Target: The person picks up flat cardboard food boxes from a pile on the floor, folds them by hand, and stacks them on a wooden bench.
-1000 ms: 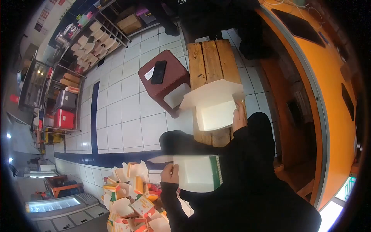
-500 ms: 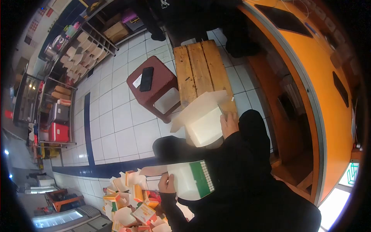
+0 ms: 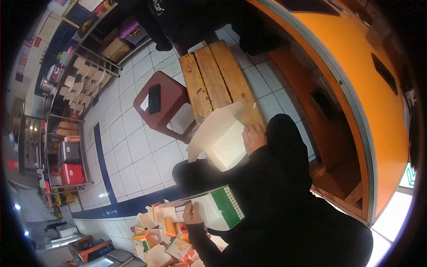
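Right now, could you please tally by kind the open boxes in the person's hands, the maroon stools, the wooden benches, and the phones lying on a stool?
Open boxes: 2, one in the left hand, one in the right hand
Maroon stool: 1
Wooden bench: 1
Black phone: 1
Total: 5

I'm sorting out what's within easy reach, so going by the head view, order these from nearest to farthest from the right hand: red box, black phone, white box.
1. White box: touching the right hand.
2. Black phone: on the maroon stool, left of the hand.
3. Red box: far left of the view.
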